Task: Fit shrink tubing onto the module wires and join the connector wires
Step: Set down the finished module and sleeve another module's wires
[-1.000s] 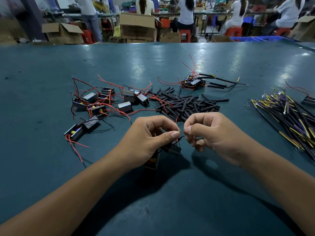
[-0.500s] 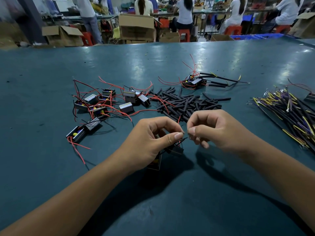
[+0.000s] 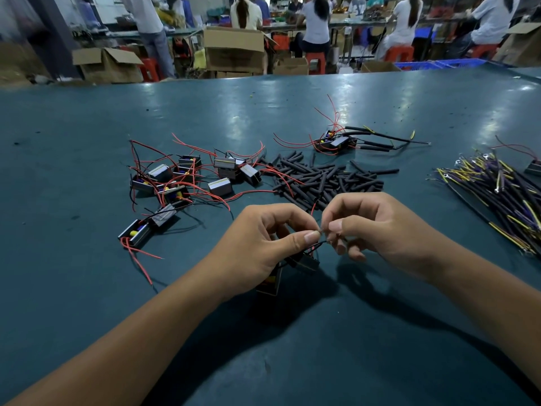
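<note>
both bare forearms reach in from the bottom corners and converge near the middle of the view, wrists held above the surface, the left hand [image 3: 260,244] with its back turned up and toward the camera, knuckles arched, thumb stretched rightward and pressed against the curled index fingertip in a pinch. the right hand [image 3: 377,227] faces it just beside, thumb and index fingertips pinched together and almost touching those of the left, while its middle, ring and little fingers [image 3: 355,254] curl down beneath the palm
</note>
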Demonstrator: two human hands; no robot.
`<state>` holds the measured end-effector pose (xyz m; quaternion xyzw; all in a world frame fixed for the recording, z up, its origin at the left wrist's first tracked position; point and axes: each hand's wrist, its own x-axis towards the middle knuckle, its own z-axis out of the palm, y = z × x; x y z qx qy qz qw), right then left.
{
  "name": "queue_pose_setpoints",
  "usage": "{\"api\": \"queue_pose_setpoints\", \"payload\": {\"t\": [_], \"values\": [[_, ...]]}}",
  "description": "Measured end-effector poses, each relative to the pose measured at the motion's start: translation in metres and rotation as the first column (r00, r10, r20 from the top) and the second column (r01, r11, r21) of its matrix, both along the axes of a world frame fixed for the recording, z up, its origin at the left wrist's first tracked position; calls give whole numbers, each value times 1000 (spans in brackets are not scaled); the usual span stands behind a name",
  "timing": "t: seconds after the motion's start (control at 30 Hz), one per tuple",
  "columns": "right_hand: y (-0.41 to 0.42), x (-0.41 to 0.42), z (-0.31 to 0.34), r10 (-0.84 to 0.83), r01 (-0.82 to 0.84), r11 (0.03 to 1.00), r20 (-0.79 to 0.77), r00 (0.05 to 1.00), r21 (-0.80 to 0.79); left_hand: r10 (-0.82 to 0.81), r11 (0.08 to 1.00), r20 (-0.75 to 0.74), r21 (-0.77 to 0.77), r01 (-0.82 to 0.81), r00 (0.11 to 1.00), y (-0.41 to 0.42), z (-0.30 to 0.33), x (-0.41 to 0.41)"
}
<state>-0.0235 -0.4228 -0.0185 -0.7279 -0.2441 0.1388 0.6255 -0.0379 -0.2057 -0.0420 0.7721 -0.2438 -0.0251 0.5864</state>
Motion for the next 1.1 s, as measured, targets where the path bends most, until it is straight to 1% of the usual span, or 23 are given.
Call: {"api": "queue_pose_setpoints", "payload": {"t": [0.2, 0.37, 0.53, 0.67, 0.77, 0.83, 0.93, 1.1], "values": [[-1, 0, -3, 6, -6, 1000, 21, 1000, -10, 2, 1000, 14, 18, -2, 1000, 1, 0, 0], [0, 1, -2, 47, -45, 996, 36, 998, -72, 14, 999, 25, 48, -15, 1000, 0, 0, 1], [-1, 3, -1, 23, -21, 999, 57, 998, -32, 19, 999, 29, 49, -20, 999, 1, 3, 0], [-2, 4, -2, 45, -35, 996, 127, 991, -77, 8, 999, 20, 44, -9, 1000, 1, 5, -2], [-4, 4, -2, 50, -8, 987, 254, 966, -162, 12, 999, 0, 36, -12, 1000, 1, 7, -3], [-4, 4, -2, 43, 4, 988, 297, 954, -156, 8, 1000, -21, 20, -7, 1000, 1, 9, -4], [-1, 4, -3, 48, -5, 990, 306, 951, -143, -6, 1000, -46, 10, 7, 999, 2, 9, -5], [-1, 3, -3, 39, -8, 993, 261, 965, -122, -23, 1000, -54, -1, 23, 998, 2, 8, -4]]}}
